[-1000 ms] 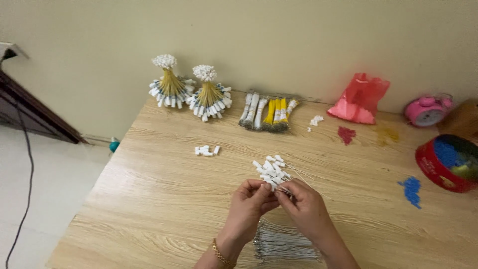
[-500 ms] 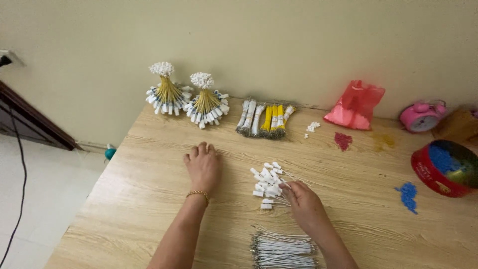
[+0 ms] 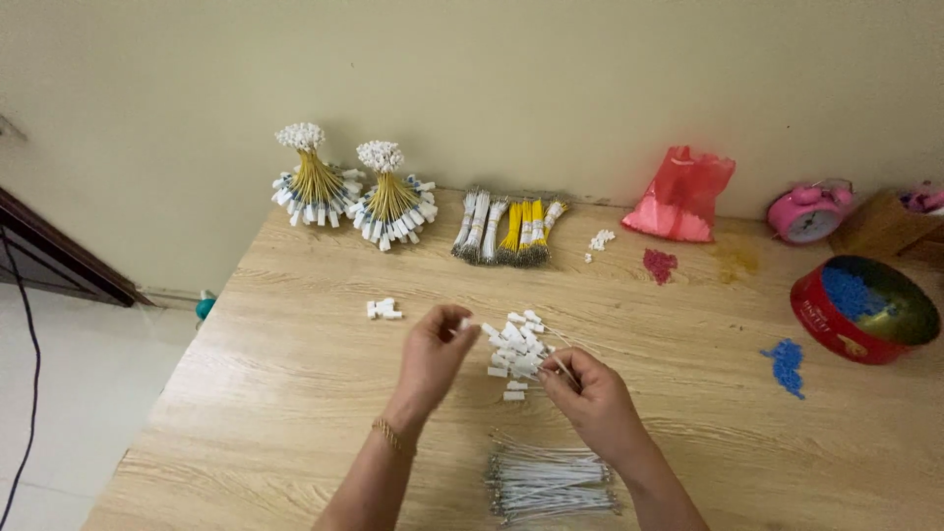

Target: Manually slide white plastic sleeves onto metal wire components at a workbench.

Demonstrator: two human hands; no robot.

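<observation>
The left hand (image 3: pixel 433 352) was raised a little above the wooden table (image 3: pixel 295 393), with its thumb and first finger pinched on one small white plastic piece (image 3: pixel 464 323). The right hand (image 3: pixel 588 395) sat just beside it, pinching the end of a thin white wire (image 3: pixel 559 362). Between the two hands lay a little pile of white plastic pieces (image 3: pixel 515 350), touching one another on the table. These pieces looked very light, hard and smooth, so they could slip out of big fingers; a gentle pinch on the two flat sides seemed best. The wire looked thin and bendy, so it seemed best to hold it close to its tip, where it would flop less. Near the table's front edge, close to the right wrist, lay a bundle of white wires (image 3: pixel 549 480) side by side. A few more white pieces (image 3: pixel 383 309) lay apart on the left. At the right side stood a round red tin (image 3: pixel 816 317) with no lid on it, and blue bits (image 3: pixel 852 291) lay inside. A small heap of blue bits (image 3: pixel 787 364) lay on the table beside the tin. A red plastic bag (image 3: pixel 682 195) leaned by the wall; what was in it could not be seen.
</observation>
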